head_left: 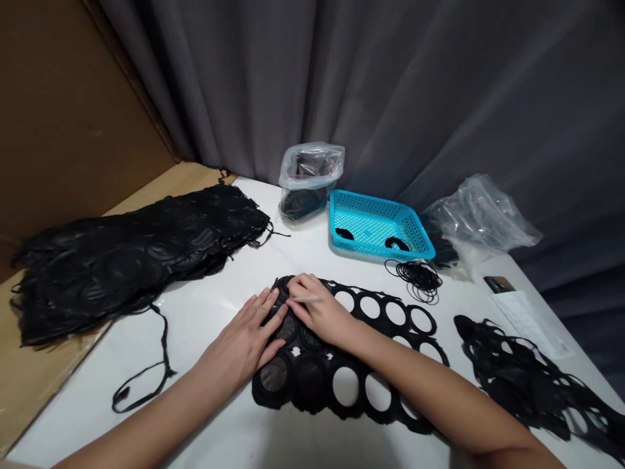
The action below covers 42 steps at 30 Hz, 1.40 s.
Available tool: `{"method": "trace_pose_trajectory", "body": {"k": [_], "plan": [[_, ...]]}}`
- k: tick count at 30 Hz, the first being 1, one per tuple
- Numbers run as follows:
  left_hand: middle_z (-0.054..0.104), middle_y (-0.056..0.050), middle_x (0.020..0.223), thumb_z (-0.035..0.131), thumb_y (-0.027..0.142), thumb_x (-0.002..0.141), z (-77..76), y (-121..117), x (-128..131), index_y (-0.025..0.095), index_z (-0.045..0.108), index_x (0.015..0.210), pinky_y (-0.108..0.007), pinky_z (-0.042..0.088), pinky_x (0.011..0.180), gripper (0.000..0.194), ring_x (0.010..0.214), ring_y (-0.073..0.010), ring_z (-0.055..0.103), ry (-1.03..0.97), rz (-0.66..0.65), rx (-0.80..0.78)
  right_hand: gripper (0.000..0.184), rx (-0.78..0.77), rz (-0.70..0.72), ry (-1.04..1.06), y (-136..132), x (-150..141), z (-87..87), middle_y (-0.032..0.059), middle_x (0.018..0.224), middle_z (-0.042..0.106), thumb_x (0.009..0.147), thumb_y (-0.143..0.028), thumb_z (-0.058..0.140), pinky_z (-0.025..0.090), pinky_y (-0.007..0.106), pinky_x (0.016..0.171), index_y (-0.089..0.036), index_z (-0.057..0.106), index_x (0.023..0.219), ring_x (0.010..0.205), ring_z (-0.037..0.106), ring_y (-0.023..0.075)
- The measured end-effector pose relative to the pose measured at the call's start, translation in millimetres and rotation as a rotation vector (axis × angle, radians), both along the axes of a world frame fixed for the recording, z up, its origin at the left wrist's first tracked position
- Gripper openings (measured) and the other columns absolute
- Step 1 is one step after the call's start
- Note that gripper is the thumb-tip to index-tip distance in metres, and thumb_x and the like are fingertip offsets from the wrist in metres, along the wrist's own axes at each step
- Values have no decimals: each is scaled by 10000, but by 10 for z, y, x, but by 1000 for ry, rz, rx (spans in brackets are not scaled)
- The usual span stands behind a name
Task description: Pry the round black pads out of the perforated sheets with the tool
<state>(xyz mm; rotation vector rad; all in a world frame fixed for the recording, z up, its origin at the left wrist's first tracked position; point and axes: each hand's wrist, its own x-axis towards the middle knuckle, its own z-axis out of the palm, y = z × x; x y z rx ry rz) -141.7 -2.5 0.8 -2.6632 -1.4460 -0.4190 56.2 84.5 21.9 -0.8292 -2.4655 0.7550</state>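
Note:
A black rubber-like sheet with rows of round openings lies on the white table. Several of its circles at the left are still filled with dark discs, while those to the right show the table through them. My left hand rests with fingers spread on the sheet's left edge, pressing it down. In my right hand a thin pale stick-like tool is pinched, its tip close to the sheet's upper left part and the left fingertips. My right forearm covers part of the sheet.
A thick stack of black sheets lies at left. Beyond my hands stand a clear plastic bag and a blue basket with black rings inside. Loose black rings, another plastic bag and torn black scraps are to the right.

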Motion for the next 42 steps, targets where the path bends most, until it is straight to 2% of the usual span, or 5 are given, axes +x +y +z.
{"method": "trace_pose_trajectory", "body": {"k": [5,10,20,35,42], "plan": [[446,-189,1529,423,418,1046,-19,-4,-1,146,531,1405,-509,400,1130,463,1415,-341,421,-19,11,0,191,125,-150,-52,181,13,-55,100,963,606,942,-79,420,450,368,835,-196,570,918,909,522,243],[464,-166,1523,462,448,1031,7,19,-30,170,546,1402,-517,405,1128,472,1419,-341,416,-36,21,-23,171,94,-479,219,621,272,219,27,798,573,960,-192,419,418,319,739,-210,522,825,734,537,192],[602,-164,1384,413,357,1059,85,-500,34,113,598,1333,-465,460,1099,411,1283,-300,575,-87,36,42,111,-172,27,142,-330,57,143,43,947,629,970,-145,481,477,315,846,-218,553,929,924,603,187],[519,-169,1473,471,279,1036,-25,-656,22,132,545,1405,-501,407,1148,404,1392,-314,461,-99,27,3,116,-254,58,97,-396,80,96,46,1066,588,940,-150,588,476,339,897,-212,544,852,991,581,188],[565,-171,1416,459,224,1026,-2,-626,45,127,572,1363,-500,414,1136,369,1369,-319,484,-110,6,21,131,35,75,-49,-620,-12,-24,95,1137,574,957,-108,500,475,356,901,-209,567,1006,1059,517,234]]}}
